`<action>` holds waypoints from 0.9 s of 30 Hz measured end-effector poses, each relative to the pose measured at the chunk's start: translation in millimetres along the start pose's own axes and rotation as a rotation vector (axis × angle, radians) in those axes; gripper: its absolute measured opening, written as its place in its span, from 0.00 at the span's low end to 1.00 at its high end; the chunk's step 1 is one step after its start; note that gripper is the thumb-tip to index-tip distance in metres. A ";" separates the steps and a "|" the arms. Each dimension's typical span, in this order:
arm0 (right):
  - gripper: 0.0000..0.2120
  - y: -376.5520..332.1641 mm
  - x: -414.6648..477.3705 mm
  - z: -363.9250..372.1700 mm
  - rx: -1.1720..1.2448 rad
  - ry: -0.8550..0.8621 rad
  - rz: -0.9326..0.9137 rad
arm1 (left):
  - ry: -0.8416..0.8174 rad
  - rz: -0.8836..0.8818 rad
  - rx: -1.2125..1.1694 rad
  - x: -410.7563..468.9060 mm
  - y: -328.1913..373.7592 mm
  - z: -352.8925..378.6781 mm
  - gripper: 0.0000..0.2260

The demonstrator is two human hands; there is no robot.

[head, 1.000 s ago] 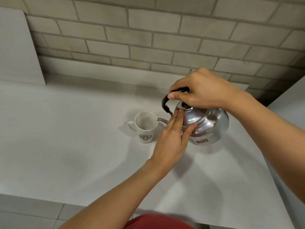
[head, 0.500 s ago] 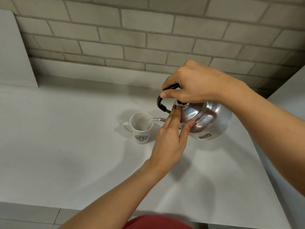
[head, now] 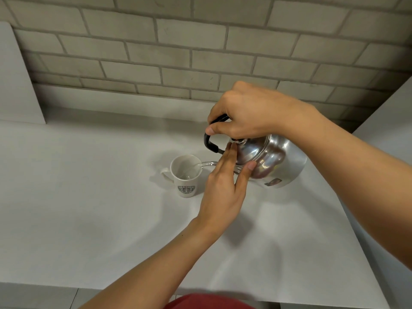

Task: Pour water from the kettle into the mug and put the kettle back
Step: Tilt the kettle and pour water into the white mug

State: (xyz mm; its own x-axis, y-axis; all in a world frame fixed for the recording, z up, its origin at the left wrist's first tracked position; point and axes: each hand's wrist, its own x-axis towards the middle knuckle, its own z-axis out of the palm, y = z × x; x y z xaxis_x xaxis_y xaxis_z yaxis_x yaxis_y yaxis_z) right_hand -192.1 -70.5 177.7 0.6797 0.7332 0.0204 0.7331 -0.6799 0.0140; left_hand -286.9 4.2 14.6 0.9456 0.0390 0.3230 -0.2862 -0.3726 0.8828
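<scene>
A shiny steel kettle [head: 276, 159] with a black handle is lifted off the counter and tipped steeply to the left. My right hand [head: 247, 112] is closed around that handle from above. My left hand [head: 225, 186] lies flat against the kettle's lid and front, fingers straight and pressed on the metal. The spout reaches over the rim of a white mug [head: 186, 175] with a green round logo, and a thin stream of water runs into it. The mug stands upright on the white counter [head: 89, 197], handle pointing left.
A brick wall [head: 178, 52] rises behind the counter. A white panel [head: 15, 81] leans at the far left. A white side surface [head: 392, 121] borders the counter on the right. The counter's front edge runs along the bottom, with red clothing below it.
The kettle has risen and tipped further left, its base now showing. Its spout has come over the mug's rim and water flows. Both hands kept their hold.
</scene>
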 end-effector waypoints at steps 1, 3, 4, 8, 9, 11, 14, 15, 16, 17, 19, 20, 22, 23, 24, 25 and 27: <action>0.15 -0.5 0.4 -1.0 0.000 0.001 0.000 | 0.002 -0.001 0.005 0.1 0.6 -0.3 0.29; 0.16 -1.6 1.7 -2.4 -0.003 -0.001 0.002 | 0.005 -0.008 0.012 0.4 2.1 -1.1 0.29; 0.16 -2.4 2.7 -3.0 -0.007 -0.001 0.003 | 0.007 -0.009 0.012 0.7 2.5 -1.5 0.30; 0.15 -6.1 6.4 -5.5 -0.010 -0.018 0.010 | 0.008 -0.014 0.005 1.3 3.7 -3.1 0.30; 0.15 -6.8 7.0 -6.1 -0.009 -0.024 0.012 | 0.007 -0.018 0.001 1.7 3.3 -3.3 0.30; 0.15 -8.7 8.2 -6.7 -0.005 -0.030 0.020 | 0.007 -0.019 0.012 2.5 1.2 -4.0 0.29; 0.15 -12.0 9.1 -7.0 -0.008 -0.035 0.030 | 0.002 -0.027 0.026 2.3 -1.0 -5.2 0.30; 0.15 -13.1 8.8 -7.1 -0.012 -0.039 0.028 | 0.002 -0.031 0.024 1.8 -0.9 -5.5 0.30; 0.15 -14.2 8.8 -7.0 -0.014 -0.045 0.027 | 0.004 -0.034 0.021 1.3 -0.9 -5.6 0.30; 0.15 -15.1 8.5 -7.0 -0.015 -0.051 0.028 | 0.006 -0.036 0.020 0.7 -0.7 -5.7 0.30; 0.15 -17.1 7.8 -7.4 -0.016 -0.060 0.034 | 0.009 -0.042 0.017 -0.1 0.1 -5.9 0.29; 0.15 -18.0 8.0 -7.6 -0.016 -0.064 0.036 | 0.012 -0.043 0.016 -0.3 0.6 -6.0 0.29; 0.15 -19.8 8.8 -8.0 -0.023 -0.067 0.033 | 0.023 -0.042 0.018 -0.4 1.3 -6.3 0.28; 0.15 -20.6 9.3 -8.4 -0.028 -0.067 0.030 | 0.029 -0.044 0.014 -0.6 1.9 -6.7 0.27; 0.15 -21.0 9.9 -9.1 -0.032 -0.068 0.030 | 0.033 -0.047 0.008 -0.6 2.7 -6.8 0.27; 0.15 -21.2 10.4 -9.8 -0.035 -0.073 0.028 | 0.036 -0.049 0.003 -0.5 3.2 -7.1 0.27; 0.16 -22.3 11.2 -11.2 -0.042 -0.082 0.025 | 0.041 -0.049 -0.006 -0.1 3.8 -7.5 0.27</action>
State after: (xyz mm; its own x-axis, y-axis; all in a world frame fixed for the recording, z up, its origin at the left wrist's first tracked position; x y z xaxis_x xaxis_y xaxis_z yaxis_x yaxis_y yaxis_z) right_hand -201.1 -47.2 188.8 0.6985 0.7130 -0.0607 0.7156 -0.6963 0.0566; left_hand -289.2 9.8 20.5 0.9514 0.0947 0.2931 -0.2409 -0.3642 0.8996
